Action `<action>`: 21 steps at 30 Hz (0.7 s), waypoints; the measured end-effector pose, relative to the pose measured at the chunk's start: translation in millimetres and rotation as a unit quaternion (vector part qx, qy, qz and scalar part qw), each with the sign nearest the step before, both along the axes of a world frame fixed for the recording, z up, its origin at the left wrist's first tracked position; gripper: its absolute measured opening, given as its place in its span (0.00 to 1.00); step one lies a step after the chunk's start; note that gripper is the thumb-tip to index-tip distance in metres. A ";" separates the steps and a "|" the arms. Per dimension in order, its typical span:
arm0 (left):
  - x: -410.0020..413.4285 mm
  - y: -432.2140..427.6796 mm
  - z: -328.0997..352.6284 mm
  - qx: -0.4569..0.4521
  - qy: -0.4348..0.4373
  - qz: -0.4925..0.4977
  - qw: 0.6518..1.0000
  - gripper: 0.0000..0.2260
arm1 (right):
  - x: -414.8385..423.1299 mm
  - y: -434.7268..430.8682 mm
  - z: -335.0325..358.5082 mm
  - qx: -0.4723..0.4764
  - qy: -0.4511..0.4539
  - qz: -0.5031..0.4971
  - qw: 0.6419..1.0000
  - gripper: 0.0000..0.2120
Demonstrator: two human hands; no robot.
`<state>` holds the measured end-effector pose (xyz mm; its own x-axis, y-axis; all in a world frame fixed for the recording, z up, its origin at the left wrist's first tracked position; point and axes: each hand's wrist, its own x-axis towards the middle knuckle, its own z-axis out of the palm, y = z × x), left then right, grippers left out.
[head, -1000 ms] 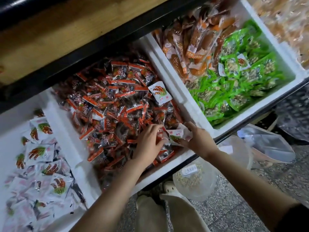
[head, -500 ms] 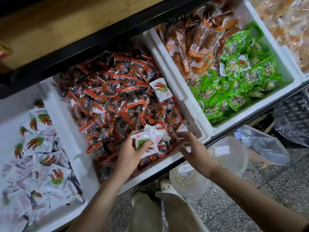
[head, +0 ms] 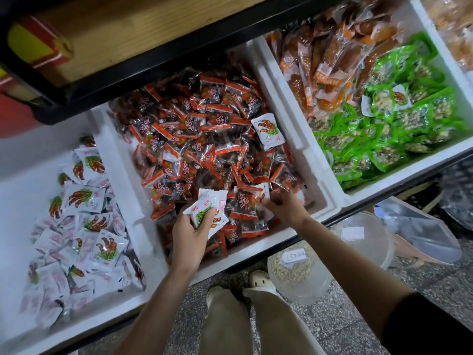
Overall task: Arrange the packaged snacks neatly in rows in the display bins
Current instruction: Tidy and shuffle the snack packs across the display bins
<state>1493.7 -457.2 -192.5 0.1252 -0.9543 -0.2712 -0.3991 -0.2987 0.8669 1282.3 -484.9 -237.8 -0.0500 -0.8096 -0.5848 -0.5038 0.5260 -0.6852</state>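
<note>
we are holding a small bunch of white packets (head: pixel 210 210) in our left hand (head: pixel 189 235), over the near part of the middle bin (head: pixel 298 142). the near end of the bunch is sitting inside the hand, with the thumb and fingers (head: pixel 204 217) curling round it and clenching it. the printed faces are fanning out toward the far side, past the fingertips. under the bunch, red-and-black packets (head: pixel 199 139) are filling the bin in a loose heap.

our right hand (head: pixel 285 208) is reaching into the same bin, just to the right of the left hand, with its fingers bending down into the heap. another white packet (head: pixel 265 191) is sticking up at those fingertips and touching them on their far left side. we cannot tell whether the fingers are pinching it or only resting against it.

a stray white packet (head: pixel 268 131) is lying flat on the heap at the far right of the middle bin, well apart from both hands. the left bin (head: pixel 15 196) is holding a pile of matching white packets (head: pixel 84 221). the right bin (head: pixel 409 172) is holding orange packets (head: pixel 325 70) on its far left and green packets (head: pixel 378 139) on its near right.
</note>
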 end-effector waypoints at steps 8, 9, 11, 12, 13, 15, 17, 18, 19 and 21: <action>0.5 2.0 3.7 0.003 -0.008 0.019 1.000 0.11 | -8.3 3.8 32.3 -0.140 0.095 -0.054 0.984 0.10; 1.8 1.4 4.6 0.001 -0.009 0.022 1.000 0.11 | -10.7 3.3 36.8 -0.164 0.098 -0.069 0.979 0.10; 4.3 -0.2 8.3 -0.001 -0.004 0.032 0.999 0.09 | -13.3 2.7 47.0 -0.197 0.095 -0.088 0.972 0.10; 6.5 -0.8 11.1 -0.003 -0.001 0.036 0.999 0.08 | -13.0 2.6 52.8 -0.205 0.098 -0.093 0.969 0.11; 9.6 -0.8 11.3 -0.004 0.012 0.041 0.999 0.10 | -11.0 3.0 58.9 -0.211 0.103 -0.094 0.968 0.11; 18.6 1.1 13.0 -0.015 0.024 0.049 0.998 0.19 | -2.2 3.7 70.3 -0.229 0.111 -0.088 0.963 0.12; 28.9 3.6 20.1 -0.019 0.031 0.055 0.998 0.20 | 14.8 5.4 81.6 -0.253 0.104 -0.077 0.959 0.11; 35.7 4.8 23.3 -0.021 0.032 0.058 0.998 0.16 | 26.8 6.7 87.1 -0.266 0.093 -0.068 0.957 0.10; 43.4 6.6 25.6 -0.025 0.023 0.064 0.997 0.13 | 40.3 8.6 91.7 -0.275 0.079 -0.054 0.957 0.09; 65.9 14.2 29.2 -0.039 -0.015 0.073 0.996 0.14 | 76.4 15.0 97.7 -0.280 0.041 -0.011 0.959 0.10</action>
